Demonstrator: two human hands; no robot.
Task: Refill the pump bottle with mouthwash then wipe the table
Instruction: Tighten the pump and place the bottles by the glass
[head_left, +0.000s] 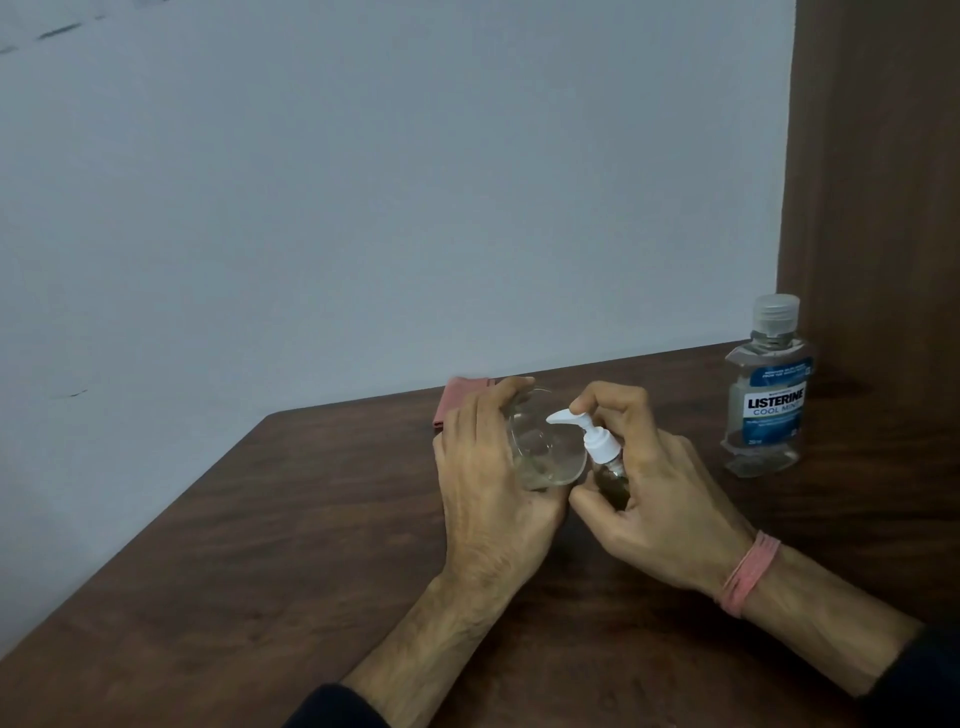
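here the right hand (649, 493) is gripping the small clear plastic pump bottle (605, 462) by its body, forefinger resting on the white pump head. the left hand (488, 467) is cupping a clear glass tumbler (545, 447), tilted toward the spout. both are looking light, smooth and likely slippery, so holding round the sides seems the safest grip.

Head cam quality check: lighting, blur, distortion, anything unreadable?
Head view: dim, flat light with a bluish cast on the wall; wide-angle bend shows along the table edge; mouthwash bottle label is readable, its small print is not; clear glass and pump bottle are low-contrast against the hands.
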